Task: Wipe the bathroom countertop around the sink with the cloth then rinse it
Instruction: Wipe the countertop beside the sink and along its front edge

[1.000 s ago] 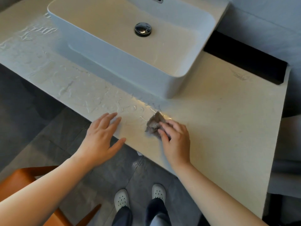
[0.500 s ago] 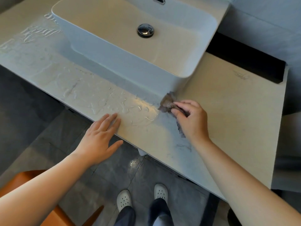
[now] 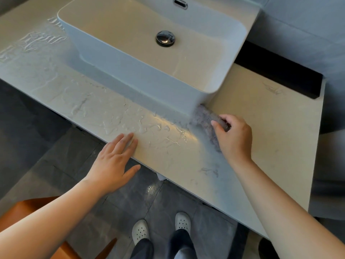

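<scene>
A grey cloth [image 3: 204, 118] lies bunched on the pale stone countertop [image 3: 270, 128], touching the front right corner of the white basin sink [image 3: 141, 75]. My right hand [image 3: 233, 137] grips the cloth, fingers curled over it, and presses it against the counter. My left hand [image 3: 113, 161] rests flat with straight fingers on the counter's front edge, left of the cloth. Streaks of water cover the counter in front of and left of the sink.
A dark drain plug [image 3: 165, 38] sits in the basin, with an overflow slot [image 3: 180, 3] at its back wall. A black gap [image 3: 280, 75] runs behind the counter on the right. An orange chair [image 3: 37, 212] stands at lower left on the grey tiled floor.
My right hand has slid the cloth away from the front edge, up and right to the sink's front right corner. My left hand has stayed on the edge.
</scene>
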`<state>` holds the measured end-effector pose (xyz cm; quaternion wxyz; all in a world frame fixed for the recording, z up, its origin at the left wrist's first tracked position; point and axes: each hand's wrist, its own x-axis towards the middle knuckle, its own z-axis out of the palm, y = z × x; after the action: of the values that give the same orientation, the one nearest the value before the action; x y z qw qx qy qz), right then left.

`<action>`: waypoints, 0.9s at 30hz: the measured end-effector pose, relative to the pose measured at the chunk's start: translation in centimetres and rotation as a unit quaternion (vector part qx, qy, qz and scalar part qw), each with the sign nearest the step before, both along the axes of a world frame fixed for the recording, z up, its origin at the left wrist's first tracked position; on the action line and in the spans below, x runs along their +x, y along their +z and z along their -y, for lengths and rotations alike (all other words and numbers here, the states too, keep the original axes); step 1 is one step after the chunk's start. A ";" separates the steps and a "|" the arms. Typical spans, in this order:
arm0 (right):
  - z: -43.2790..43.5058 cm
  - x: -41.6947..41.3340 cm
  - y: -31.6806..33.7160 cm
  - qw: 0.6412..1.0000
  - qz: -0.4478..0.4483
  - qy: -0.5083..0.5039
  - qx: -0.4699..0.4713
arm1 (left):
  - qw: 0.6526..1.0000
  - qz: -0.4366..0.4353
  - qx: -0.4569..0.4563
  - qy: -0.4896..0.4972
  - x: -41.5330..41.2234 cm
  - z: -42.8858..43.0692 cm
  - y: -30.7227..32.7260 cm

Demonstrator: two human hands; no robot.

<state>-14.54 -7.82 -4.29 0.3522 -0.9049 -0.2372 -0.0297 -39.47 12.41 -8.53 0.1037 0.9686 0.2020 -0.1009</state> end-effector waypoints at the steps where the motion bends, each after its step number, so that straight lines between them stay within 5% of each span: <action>1: 0.2 0.5 0.4 0.999 0.050 -0.014 -0.002 | 1.000 0.000 -0.001 0.001 0.0 0.0 0.0; 4: 1.3 1.4 0.4 0.986 0.163 -0.005 -0.045 | 1.000 -0.001 -0.003 0.004 0.1 0.1 0.1; 9: 1.1 0.3 -3.5 0.992 -0.023 0.088 -0.091 | 1.000 -0.007 0.002 0.001 0.1 0.1 0.2; 19: -1.2 -0.5 -6.2 0.998 0.016 0.025 -0.052 | 1.000 -0.005 -0.004 0.003 0.1 0.2 0.2; 27: -2.0 -9.5 -6.5 0.990 0.032 0.124 -0.066 | 1.000 -0.011 -0.010 -0.011 -0.1 -0.2 0.4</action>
<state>-24.08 -5.83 -10.81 0.2851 -0.8882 -0.3603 0.0012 -39.54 12.62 -8.17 0.1097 0.9687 0.1912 -0.1144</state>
